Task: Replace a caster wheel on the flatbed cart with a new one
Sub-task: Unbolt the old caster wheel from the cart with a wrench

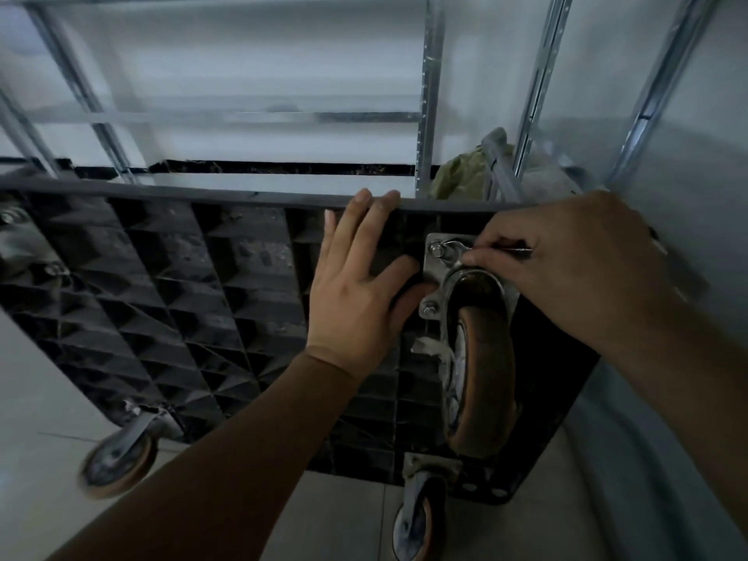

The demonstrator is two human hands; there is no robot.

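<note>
The black flatbed cart stands on its edge with its ribbed underside facing me. A brown caster wheel sits at the upper right corner on a steel mounting plate. My left hand lies flat on the underside just left of that plate, fingers straight, thumb touching the plate's edge. My right hand grips a small metal wrench whose jaw sits on the upper left nut. A second nut shows at the plate's lower left.
Two more casters hang from the cart's lower edge, one at bottom left and one at bottom centre. Metal shelving uprights stand behind the cart against a white wall. A greenish bag lies behind the cart's right corner. Pale floor tiles lie below.
</note>
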